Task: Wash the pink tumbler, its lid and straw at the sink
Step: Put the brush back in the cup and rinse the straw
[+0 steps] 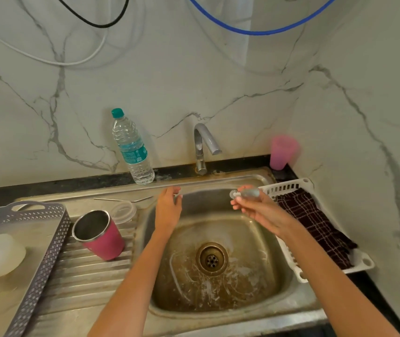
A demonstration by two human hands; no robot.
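We judge the washing barely begun: our left fingers (172, 192) hang loose and empty over the sink (218, 318), our right fingers (239, 206) pinch a small blurred grey object (248, 192), while the pink tumbler (104, 239), lid (124, 211) and straw (121, 199) sit untouched just left of them.

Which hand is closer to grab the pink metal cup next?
Likely left: the left hand is open, empty and nearer the pink steel tumbler on the drainboard; the right hand holds a small grey item.
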